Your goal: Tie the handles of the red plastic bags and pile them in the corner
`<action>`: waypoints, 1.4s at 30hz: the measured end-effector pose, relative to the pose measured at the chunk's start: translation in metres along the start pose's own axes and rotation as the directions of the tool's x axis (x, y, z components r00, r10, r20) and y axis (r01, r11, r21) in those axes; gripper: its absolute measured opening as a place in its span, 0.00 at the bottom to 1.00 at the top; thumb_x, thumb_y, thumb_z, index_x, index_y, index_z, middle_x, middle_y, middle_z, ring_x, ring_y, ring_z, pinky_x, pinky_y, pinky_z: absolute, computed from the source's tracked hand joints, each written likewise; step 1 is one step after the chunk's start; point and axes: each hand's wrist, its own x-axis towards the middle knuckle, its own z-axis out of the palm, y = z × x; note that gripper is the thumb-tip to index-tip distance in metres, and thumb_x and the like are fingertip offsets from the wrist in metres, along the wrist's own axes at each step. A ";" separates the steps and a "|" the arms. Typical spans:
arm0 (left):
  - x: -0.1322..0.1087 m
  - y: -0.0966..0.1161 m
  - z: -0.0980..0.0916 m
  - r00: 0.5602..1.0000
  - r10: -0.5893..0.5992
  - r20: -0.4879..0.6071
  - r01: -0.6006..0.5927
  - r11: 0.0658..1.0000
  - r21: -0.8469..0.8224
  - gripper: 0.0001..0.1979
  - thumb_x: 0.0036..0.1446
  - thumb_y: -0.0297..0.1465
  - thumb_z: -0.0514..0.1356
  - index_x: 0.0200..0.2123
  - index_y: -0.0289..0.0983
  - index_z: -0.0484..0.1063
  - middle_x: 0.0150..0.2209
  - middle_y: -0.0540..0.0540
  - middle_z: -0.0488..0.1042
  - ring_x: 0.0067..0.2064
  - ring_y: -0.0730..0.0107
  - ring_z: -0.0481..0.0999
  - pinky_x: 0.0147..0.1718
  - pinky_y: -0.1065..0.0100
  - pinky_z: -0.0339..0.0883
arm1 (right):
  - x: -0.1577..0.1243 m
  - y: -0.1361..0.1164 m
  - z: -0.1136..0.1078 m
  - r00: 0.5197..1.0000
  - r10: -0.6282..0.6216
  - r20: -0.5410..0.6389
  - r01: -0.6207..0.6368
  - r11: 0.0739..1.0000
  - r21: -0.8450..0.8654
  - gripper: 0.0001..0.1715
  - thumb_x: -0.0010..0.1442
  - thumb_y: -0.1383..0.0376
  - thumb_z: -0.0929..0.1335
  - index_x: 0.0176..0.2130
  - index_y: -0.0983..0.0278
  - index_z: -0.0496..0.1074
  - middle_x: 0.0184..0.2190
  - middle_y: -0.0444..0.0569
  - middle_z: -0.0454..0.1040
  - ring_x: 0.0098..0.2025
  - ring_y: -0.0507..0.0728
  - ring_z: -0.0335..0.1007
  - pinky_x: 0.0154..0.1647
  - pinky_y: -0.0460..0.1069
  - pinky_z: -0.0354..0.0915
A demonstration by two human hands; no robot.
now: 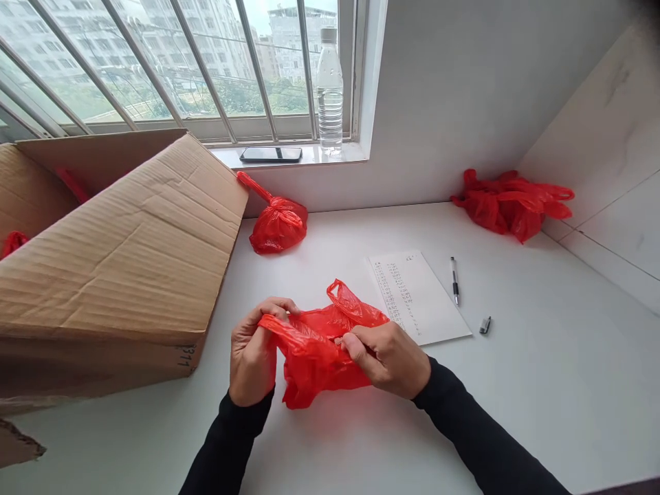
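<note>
A thin red plastic bag (320, 357) is stretched between both my hands, low over the white table. My left hand (258, 350) is closed on the bag's left edge, thumb in front and fingers behind. From the right, my right hand (384, 354) pinches at the bag's mouth, its fingertips partly inside the folds. Whether anything small is between those fingertips is hidden. One handle loop of the bag stands up at the back. What lies inside the bag does not show.
An open cardboard box (128, 254) fills the left. A knotted red bag (278, 223) sits beside it; more red bags (515, 199) lie back right. A written paper (420, 295), pen (454, 280) and pen cap (485, 325) lie right. The sill holds a phone (271, 155) and bottle (330, 96).
</note>
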 end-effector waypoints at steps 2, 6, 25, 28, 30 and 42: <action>-0.001 0.004 0.001 0.994 -0.029 0.103 0.037 0.996 -0.083 0.13 0.58 0.33 0.61 0.22 0.38 0.70 0.33 0.47 0.74 0.35 0.65 0.71 0.34 0.67 0.65 | 0.002 0.002 0.000 0.996 0.087 -0.011 -0.087 0.995 -0.047 0.23 0.68 0.63 0.59 0.21 0.61 0.56 0.17 0.38 0.51 0.19 0.49 0.44 0.22 0.49 0.46; -0.004 0.009 0.002 0.971 0.008 0.240 0.020 0.993 -0.115 0.13 0.60 0.30 0.60 0.22 0.37 0.69 0.34 0.47 0.73 0.38 0.64 0.71 0.40 0.64 0.66 | 0.003 0.008 -0.001 0.964 0.258 -0.065 -0.265 0.951 -0.157 0.14 0.67 0.64 0.60 0.39 0.62 0.74 0.17 0.38 0.59 0.19 0.51 0.53 0.25 0.49 0.51; -0.026 0.071 -0.001 0.970 0.060 0.235 -0.152 0.905 0.397 0.07 0.63 0.30 0.59 0.39 0.45 0.78 0.31 0.50 0.74 0.29 0.70 0.71 0.28 0.72 0.67 | 0.009 0.009 -0.003 0.994 0.107 -0.008 -0.105 0.952 -0.288 0.12 0.68 0.60 0.64 0.46 0.65 0.70 0.37 0.51 0.72 0.39 0.60 0.69 0.41 0.55 0.69; -0.014 0.074 -0.002 0.952 -0.230 0.204 0.192 0.964 0.186 0.10 0.62 0.38 0.56 0.32 0.42 0.72 0.30 0.48 0.70 0.32 0.65 0.71 0.30 0.69 0.70 | 0.012 0.002 -0.005 0.988 0.145 0.048 -0.125 0.947 -0.296 0.16 0.69 0.61 0.63 0.54 0.63 0.68 0.36 0.49 0.76 0.38 0.59 0.73 0.40 0.53 0.68; -0.007 0.072 -0.001 0.918 -0.323 0.231 0.313 0.946 0.078 0.13 0.61 0.45 0.56 0.33 0.42 0.69 0.30 0.48 0.69 0.31 0.65 0.70 0.29 0.67 0.71 | 0.013 -0.002 -0.006 0.975 0.190 0.113 -0.143 0.932 -0.332 0.19 0.68 0.59 0.64 0.56 0.61 0.67 0.32 0.46 0.77 0.33 0.59 0.75 0.34 0.51 0.65; -0.029 0.075 0.003 0.865 -0.497 -0.071 0.502 0.859 0.098 0.24 0.39 0.32 0.72 0.38 0.51 0.65 0.21 0.55 0.70 0.17 0.69 0.66 0.15 0.71 0.63 | 0.010 -0.004 0.007 0.943 0.318 0.097 -0.238 0.849 -0.472 0.19 0.71 0.56 0.61 0.32 0.62 0.72 0.24 0.47 0.77 0.26 0.58 0.74 0.24 0.51 0.48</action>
